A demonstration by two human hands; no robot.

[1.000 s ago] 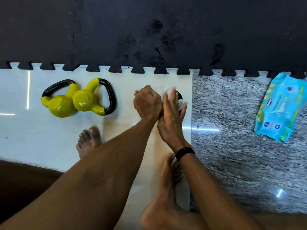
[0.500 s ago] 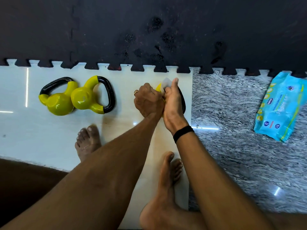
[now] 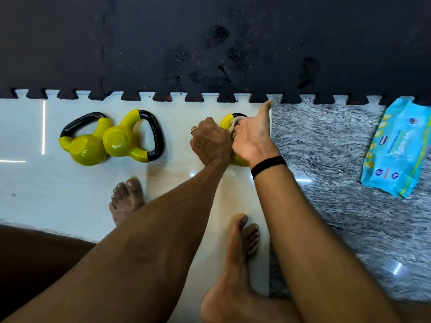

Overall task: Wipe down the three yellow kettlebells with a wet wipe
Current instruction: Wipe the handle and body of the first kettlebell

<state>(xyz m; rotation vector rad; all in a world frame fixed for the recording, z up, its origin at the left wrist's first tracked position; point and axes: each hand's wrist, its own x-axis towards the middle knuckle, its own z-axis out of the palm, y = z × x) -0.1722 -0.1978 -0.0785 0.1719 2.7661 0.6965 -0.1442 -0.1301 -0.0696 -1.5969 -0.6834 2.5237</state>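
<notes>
Two hands on the third kettlebell (image 3: 235,159), wipe at its handle.
Right hand (image 3: 250,138) fingers curl behind the wet wipe (image 3: 234,123), thumb out; left hand (image 3: 210,142) fist grips the body. Kettlebell lies under both hands, handle pointing away toward the black mat (image 3: 210,43). Other two kettlebells (image 3: 109,141) lie well left; wipes pack (image 3: 396,145) far right.

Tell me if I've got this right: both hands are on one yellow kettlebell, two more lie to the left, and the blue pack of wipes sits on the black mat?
Not quite: the head view shows the pack of wipes on the grey marbled floor, not the mat. The rest holds.
</notes>
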